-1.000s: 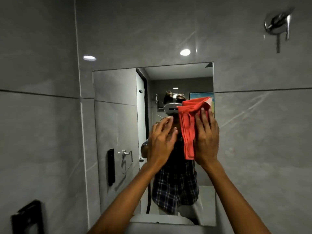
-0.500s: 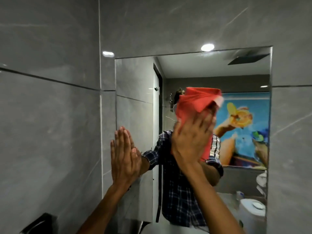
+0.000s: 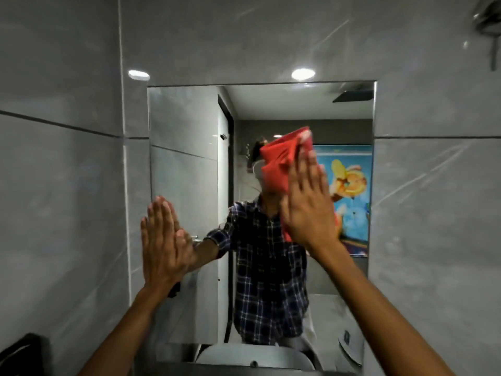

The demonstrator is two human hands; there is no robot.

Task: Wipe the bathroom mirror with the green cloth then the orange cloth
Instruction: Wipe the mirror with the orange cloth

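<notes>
The rectangular mirror (image 3: 184,126) is set into the grey tiled wall straight ahead. My right hand (image 3: 307,202) presses the orange cloth (image 3: 282,161) flat against the glass, right of the mirror's middle, with the cloth bunched above my fingers. At the mirror's left edge my left hand (image 3: 162,240) rests flat on the glass, fingers straight and close together, holding nothing. The green cloth is not in view. The mirror reflects a person in a checked shirt.
Grey tiled walls surround the mirror. A chrome shower fitting (image 3: 488,25) hangs at the top right. A black holder (image 3: 21,354) is fixed low on the left wall. A white basin rim (image 3: 254,356) sits just below the mirror.
My left hand moved from the mirror's middle to its left edge and laid flat. My right hand slid the orange cloth to the right across the glass.
</notes>
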